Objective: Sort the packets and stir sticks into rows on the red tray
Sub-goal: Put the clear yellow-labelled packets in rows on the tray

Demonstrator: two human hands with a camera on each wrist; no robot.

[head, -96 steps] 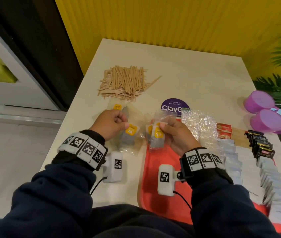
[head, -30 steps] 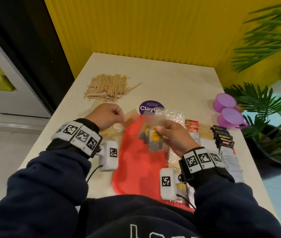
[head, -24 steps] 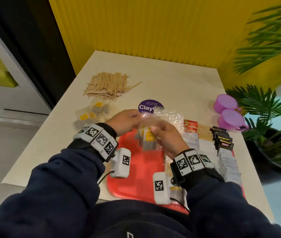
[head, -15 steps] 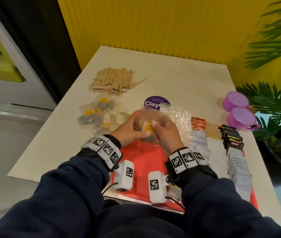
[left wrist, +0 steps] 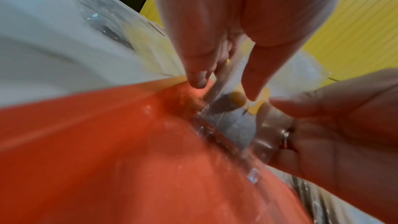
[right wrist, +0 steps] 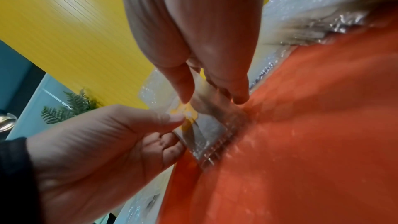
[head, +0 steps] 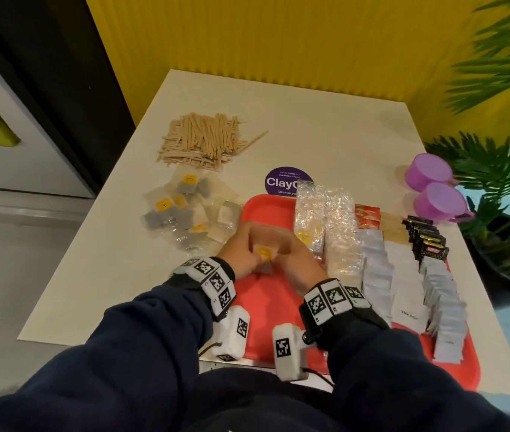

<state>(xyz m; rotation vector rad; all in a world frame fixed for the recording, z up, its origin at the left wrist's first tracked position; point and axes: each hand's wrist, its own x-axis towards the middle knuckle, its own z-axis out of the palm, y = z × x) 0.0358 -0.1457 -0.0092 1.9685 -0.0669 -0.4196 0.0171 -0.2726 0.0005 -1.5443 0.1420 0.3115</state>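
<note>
Over the left part of the red tray point(head: 263, 307) my two hands meet around a small stack of clear tea-bag packets with yellow tags point(head: 264, 260). My left hand point(head: 252, 249) pinches the stack from its left side and my right hand point(head: 281, 251) pinches it from the right. In the left wrist view the left hand point(left wrist: 224, 89) holds the packets point(left wrist: 232, 125) upright with their lower edge on the tray point(left wrist: 107, 159). In the right wrist view the right hand point(right wrist: 212, 99) grips the same packets point(right wrist: 211, 129) on the tray point(right wrist: 301, 142).
A pile of wooden stir sticks point(head: 200, 141) lies at the table's far left, with loose tea-bag packets point(head: 185, 213) below it. Rows of clear packets point(head: 325, 226), white packets point(head: 375, 269), red packets point(head: 367, 215) and black packets point(head: 425, 241) fill the tray's right. Purple cups point(head: 434, 188) stand at the right edge.
My left hand left its packets on the table and joined the right hand. Both hands have lowered the stack onto the tray floor.
</note>
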